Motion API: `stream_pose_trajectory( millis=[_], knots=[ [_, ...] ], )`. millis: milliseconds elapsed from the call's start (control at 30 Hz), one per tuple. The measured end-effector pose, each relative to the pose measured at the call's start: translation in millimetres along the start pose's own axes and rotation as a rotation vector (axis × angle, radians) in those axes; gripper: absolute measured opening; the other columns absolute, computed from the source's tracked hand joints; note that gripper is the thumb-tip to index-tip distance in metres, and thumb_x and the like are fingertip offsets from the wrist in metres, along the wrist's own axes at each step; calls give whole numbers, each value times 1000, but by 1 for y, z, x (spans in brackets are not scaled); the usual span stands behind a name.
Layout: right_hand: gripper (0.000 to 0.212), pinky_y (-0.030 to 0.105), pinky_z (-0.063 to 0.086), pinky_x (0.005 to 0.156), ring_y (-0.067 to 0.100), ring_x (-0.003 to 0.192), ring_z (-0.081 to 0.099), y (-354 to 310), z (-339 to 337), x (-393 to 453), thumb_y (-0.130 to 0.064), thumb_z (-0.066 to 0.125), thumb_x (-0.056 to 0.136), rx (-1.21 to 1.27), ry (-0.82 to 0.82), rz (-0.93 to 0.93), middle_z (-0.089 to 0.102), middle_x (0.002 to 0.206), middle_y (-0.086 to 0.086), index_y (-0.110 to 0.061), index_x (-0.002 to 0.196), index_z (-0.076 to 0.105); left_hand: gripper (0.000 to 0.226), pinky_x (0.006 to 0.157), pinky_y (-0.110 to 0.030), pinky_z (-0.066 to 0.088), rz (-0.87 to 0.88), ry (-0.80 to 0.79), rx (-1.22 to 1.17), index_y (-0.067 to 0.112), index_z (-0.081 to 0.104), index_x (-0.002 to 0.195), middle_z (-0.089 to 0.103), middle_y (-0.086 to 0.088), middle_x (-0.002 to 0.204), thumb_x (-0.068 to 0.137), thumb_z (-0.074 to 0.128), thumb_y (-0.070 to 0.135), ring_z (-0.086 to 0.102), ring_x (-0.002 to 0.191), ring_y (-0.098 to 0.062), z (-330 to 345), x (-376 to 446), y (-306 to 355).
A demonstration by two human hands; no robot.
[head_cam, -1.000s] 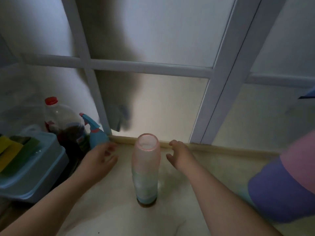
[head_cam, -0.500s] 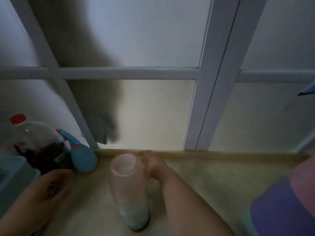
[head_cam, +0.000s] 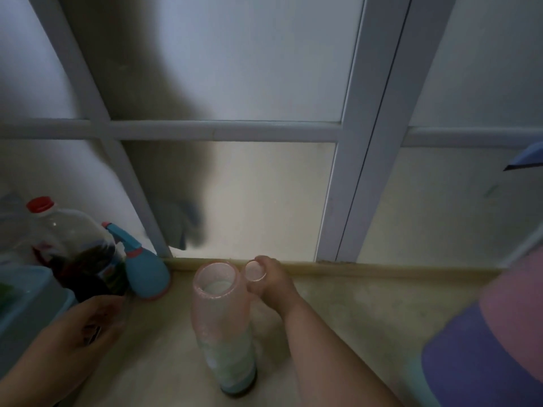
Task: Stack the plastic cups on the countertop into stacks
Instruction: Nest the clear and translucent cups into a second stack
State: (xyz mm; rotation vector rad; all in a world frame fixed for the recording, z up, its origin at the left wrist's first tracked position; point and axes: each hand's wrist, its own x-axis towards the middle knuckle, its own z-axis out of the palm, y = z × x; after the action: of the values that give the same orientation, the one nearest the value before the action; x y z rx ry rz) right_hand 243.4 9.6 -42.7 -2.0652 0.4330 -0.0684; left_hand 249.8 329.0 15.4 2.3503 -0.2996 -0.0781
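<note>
A tall stack of plastic cups (head_cam: 223, 327) is seen standing upright on the beige tabletop (head_cam: 352, 324), near the middle of the view and close to the window sill (head_cam: 382, 270). The top cup of the stack is pink and translucent, mouth up; lower cups are paler, greenish to blue toward the base.

The right hand (head_cam: 271, 284) is placed just beside the stack's rim, on its right. Its fingers are curled around a small clear cup (head_cam: 255, 270), which is tilted so that its round end faces the camera. The small cup lies close to the rim of the pink top cup; whether the two touch cannot be told.

The left hand (head_cam: 88, 327) is held low at the left, palm partly up, fingers loosely spread. Something dark is seen against the palm, but whether it is held, or what it is, cannot be told.

Left of the stack, against the sill, a blue spray bottle (head_cam: 145, 268) with a pink trim is noted. Beside it stands a large clear bottle (head_cam: 70, 248) with a red cap and dark contents. A light blue bin (head_cam: 26, 304) is seen at the far left edge. A purple and pink object (head_cam: 493, 342) fills the lower right corner. Frosted window panes in a white frame (head_cam: 367, 142) form the background.
</note>
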Motion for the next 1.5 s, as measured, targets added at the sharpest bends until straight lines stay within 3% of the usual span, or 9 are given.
stream_pose_trajectory(
  millis=[67,167,233,333,433,700,967,1200,1500],
  knots=[
    [56,24,42,83,22,107,56,-17,-13,-11,-29,73,69,25,100,-10,58,115,4,-16,120,55,64,74,-26,54,11,5,14,61,56,88,65,31,88,75,69,0,65,80,-9,-4,-1,14],
    [55,23,38,83,26,109,53,-53,-36,-31,-28,70,73,41,243,-38,55,120,8,-16,123,52,47,77,-34,54,52,34,-30,50,60,87,69,11,89,77,69,5,65,85,-15,-12,-5,41],
    [57,17,32,81,25,112,52,-80,-56,-47,-23,71,74,50,329,-82,51,126,10,-16,127,49,35,78,-31,51,111,53,-59,39,58,93,66,-1,96,79,68,8,63,88,-16,-16,-8,62],
    [66,21,34,90,24,119,50,-124,-88,-77,-22,73,74,61,386,-183,49,134,9,-16,132,43,30,75,-23,48,186,62,-72,37,54,100,62,2,99,81,65,16,60,90,-10,-23,-16,96],
    [66,24,38,89,21,115,53,-163,-113,-108,-24,76,71,70,406,-283,55,129,3,-18,128,44,24,82,-29,47,229,78,-69,24,58,106,61,0,102,83,62,19,58,93,-14,-28,-22,126],
    [46,14,43,69,9,96,58,-203,-118,-163,-26,76,69,-25,140,-393,60,106,-10,-28,110,54,31,79,-22,38,344,130,21,15,56,115,57,2,107,86,60,24,53,96,-10,-34,-38,168],
    [51,21,44,74,12,96,58,-185,-81,-162,-27,79,65,-135,47,-375,62,107,-5,-22,112,59,28,79,-22,39,328,153,19,14,58,112,62,-4,110,85,60,21,55,97,-14,-41,-54,168],
    [51,14,42,68,11,94,56,-171,-72,-159,-19,75,71,-103,4,-329,58,103,-8,-19,118,56,29,79,-23,42,297,155,25,13,57,113,62,-5,110,85,60,23,57,97,-15,-42,-64,163],
    [74,23,40,92,15,118,50,-164,-72,-153,-27,77,70,-131,-13,-331,51,134,1,-19,135,42,28,79,-23,41,285,194,19,15,58,112,62,-4,110,85,60,21,55,95,-13,-45,-65,162]
  ],
)
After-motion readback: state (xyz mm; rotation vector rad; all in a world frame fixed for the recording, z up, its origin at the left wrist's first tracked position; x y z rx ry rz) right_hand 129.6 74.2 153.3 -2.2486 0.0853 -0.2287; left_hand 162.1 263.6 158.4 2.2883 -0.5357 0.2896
